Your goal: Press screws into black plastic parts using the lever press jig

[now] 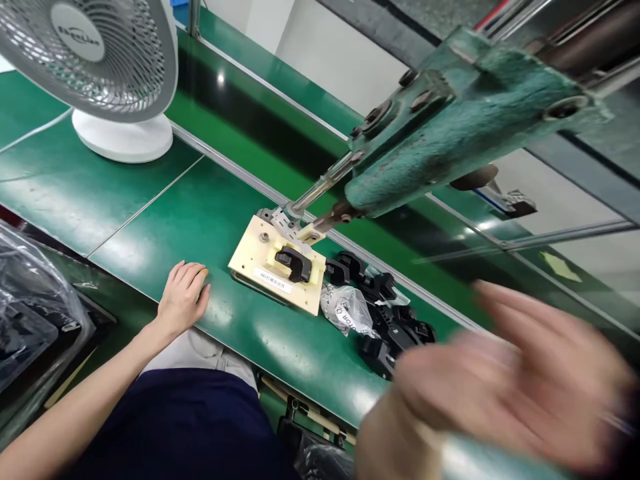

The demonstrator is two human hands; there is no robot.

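Note:
My left hand [184,293] lies on the green tabletop near its front edge, fingers resting flat and holding nothing visible. It is left of a cream-coloured fixture plate [245,257] with a white label. A curved black plastic part [295,263] sits in the holder on that plate. Over the plate's back edge reach the metal rods of a green press head [415,153]. My right hand [455,390] is over the table at the lower right, smeared by motion. Its fingers merge with more blurred skin reaching toward the right edge; whether that is another person's hand I cannot tell.
Several black plastic parts [395,327] and a printed clear plastic bag [345,308] lie right of the fixture. A white and grey fan [123,137] stands at the back left. At the left, clear plastic sheeting [40,300] covers dark things below table height.

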